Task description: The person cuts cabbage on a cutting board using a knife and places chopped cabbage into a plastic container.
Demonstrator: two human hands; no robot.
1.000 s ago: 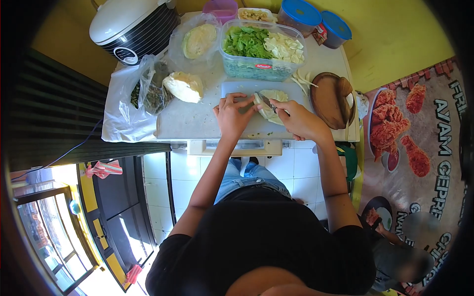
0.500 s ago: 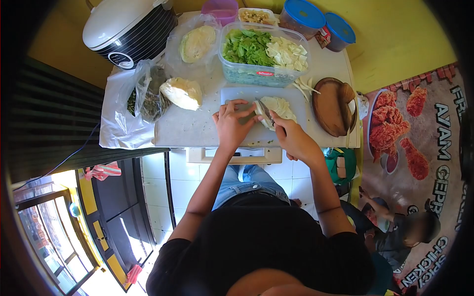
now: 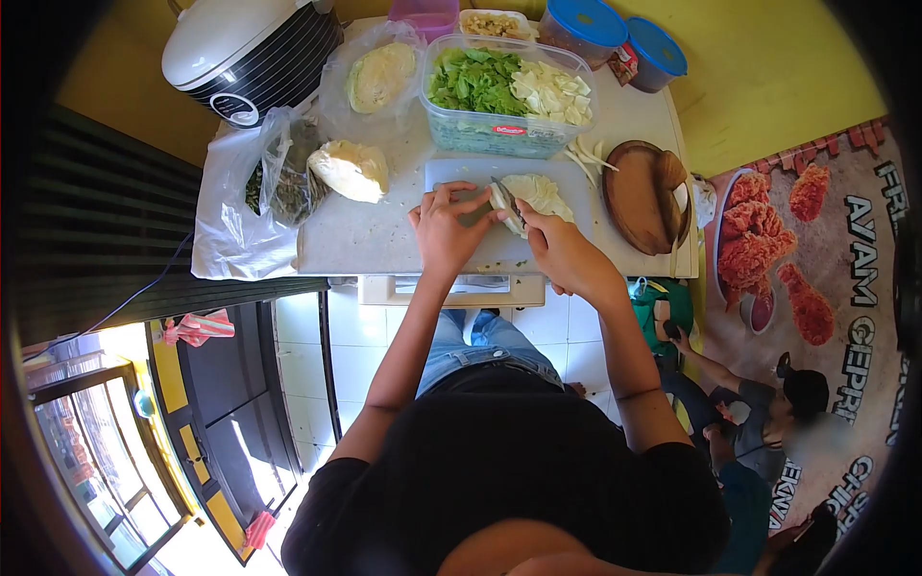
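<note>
A piece of pale cabbage [image 3: 541, 195] lies on the white cutting board [image 3: 447, 173] in the middle of the table. My right hand [image 3: 569, 254] is wrapped round the handle of a knife [image 3: 506, 200], whose blade is at the left side of the cabbage. At that same side, the fingers of my left hand [image 3: 449, 228] pinch the cabbage's edge. Behind the board stands a clear container [image 3: 499, 134] with green leaves and cut cabbage in it.
Left are a cabbage half [image 3: 351, 171], bagged cabbage [image 3: 382, 79], a plastic bag [image 3: 252, 216] and a rice cooker [image 3: 254, 58]. Right are a wooden mortar [image 3: 639, 197] and blue-lidded tubs [image 3: 656, 56]. People [image 3: 768, 422] are at the lower right.
Both hands stay at the cabbage, with the knife shifting only slightly. At the lower right, a person has come further into view and an arm reaches toward the green bag.
</note>
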